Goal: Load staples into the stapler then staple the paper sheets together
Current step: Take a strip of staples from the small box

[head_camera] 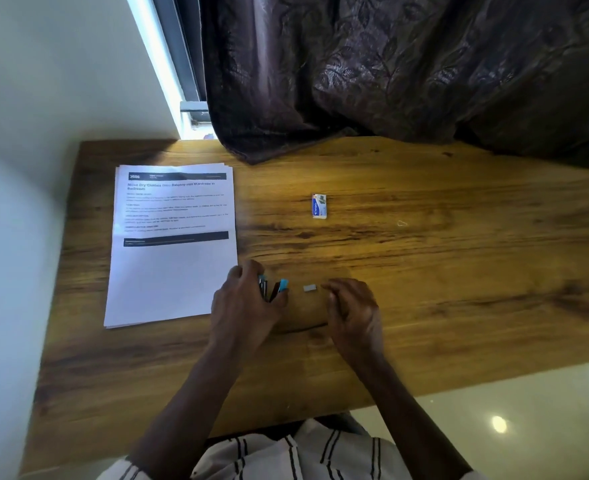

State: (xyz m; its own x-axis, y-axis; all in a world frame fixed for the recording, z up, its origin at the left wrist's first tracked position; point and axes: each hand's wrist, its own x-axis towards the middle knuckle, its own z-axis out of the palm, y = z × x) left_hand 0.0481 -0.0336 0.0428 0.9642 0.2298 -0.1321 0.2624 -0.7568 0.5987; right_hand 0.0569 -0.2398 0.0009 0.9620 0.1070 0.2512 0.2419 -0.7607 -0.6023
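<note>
Head: slim stapler [281, 285], grained wooden table [424, 271]

The table [442, 265] is seen as grained wood; matt paper sheets [172, 271] at nine o'clock, sheened cloth curtain [390, 71] at twelve.

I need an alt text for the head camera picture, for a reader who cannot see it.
A person's left hand grips an opened blue and black stapler at a wooden table, while the right hand is just beside a small strip of staples. A stack of printed paper sheets lies to the left and a small staple box farther back.
</note>
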